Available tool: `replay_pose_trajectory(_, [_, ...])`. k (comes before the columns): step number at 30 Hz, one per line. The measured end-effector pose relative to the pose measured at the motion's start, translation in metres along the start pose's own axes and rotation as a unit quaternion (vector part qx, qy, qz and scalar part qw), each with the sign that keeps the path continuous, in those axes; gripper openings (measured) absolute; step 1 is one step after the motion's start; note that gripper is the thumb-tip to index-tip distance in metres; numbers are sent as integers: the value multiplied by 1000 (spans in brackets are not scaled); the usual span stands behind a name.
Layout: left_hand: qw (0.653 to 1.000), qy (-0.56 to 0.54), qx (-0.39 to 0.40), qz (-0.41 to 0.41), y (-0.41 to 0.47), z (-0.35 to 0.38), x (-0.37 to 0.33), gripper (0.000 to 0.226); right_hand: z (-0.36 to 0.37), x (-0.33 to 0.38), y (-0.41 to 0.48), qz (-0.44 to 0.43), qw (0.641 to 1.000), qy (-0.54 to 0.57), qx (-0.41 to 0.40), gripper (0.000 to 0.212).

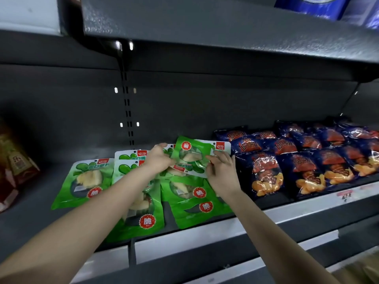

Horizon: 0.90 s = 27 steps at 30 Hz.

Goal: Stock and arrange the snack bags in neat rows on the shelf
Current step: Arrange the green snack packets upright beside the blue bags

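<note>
Several green snack bags lie flat on the dark grey shelf (pixel 37 212). One green bag (pixel 192 154) is raised and turned upside down at the back of the group, tilted. My left hand (pixel 158 158) grips its left edge. My right hand (pixel 222 171) holds its right edge with the fingers at the bag's white top strip. Other green bags lie below: one at the left (pixel 86 183), one under my left forearm (pixel 143 220), one at the front middle (pixel 192 203).
Dark blue snack bags (pixel 266 175) fill the shelf's right side in rows. A red and gold package (pixel 14 165) stands at the far left. An upper shelf (pixel 205 31) overhangs, with blue packs on it. White price strips (pixel 205 240) run along the front edge.
</note>
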<state>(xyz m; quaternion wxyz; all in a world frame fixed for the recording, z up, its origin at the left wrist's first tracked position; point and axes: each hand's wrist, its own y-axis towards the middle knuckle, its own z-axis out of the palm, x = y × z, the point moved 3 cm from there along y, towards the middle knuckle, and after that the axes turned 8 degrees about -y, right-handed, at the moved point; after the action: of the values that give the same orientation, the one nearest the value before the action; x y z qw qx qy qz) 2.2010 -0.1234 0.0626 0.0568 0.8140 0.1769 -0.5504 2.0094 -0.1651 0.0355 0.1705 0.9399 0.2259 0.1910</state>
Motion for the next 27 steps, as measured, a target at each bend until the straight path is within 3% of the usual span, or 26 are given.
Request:
replay_pose_trajectory(4, [999,15,49,13,-5,8,-8,78,4,-2,-2,-19,998,-4,55,33])
replay_pose_trajectory(7, [997,-18,56,42,-7,4,-10,76,4,4,-2,-31,998,-25,49,31])
replay_pose_trajectory(12, [992,-86,-17,88,-14,-20,1,62,-2,28,9,-52,997,53,17,36])
replay_pose_trajectory(16, [979,-31,-129,156,-22,-54,-4,51,-15,65,16,-124,984,80,-97,37])
replay_pose_trajectory(19, [975,-23,-119,187,-30,-84,-7,49,-28,100,28,-164,976,88,-115,45])
replay_pose_trajectory(21, [977,-48,-86,189,-39,-100,-8,54,-26,128,38,-208,976,45,-43,55])
replay_pose_trajectory(22, [977,-53,-84,191,-44,-108,-7,61,-23,141,41,-223,974,34,30,56])
replay_pose_trajectory(25, [978,4,-110,176,-60,-129,6,92,-13,175,38,-223,930,124,266,37])
replay_pose_trajectory(27, [981,4,-126,149,-71,-142,22,96,-3,189,34,-217,905,196,310,25])
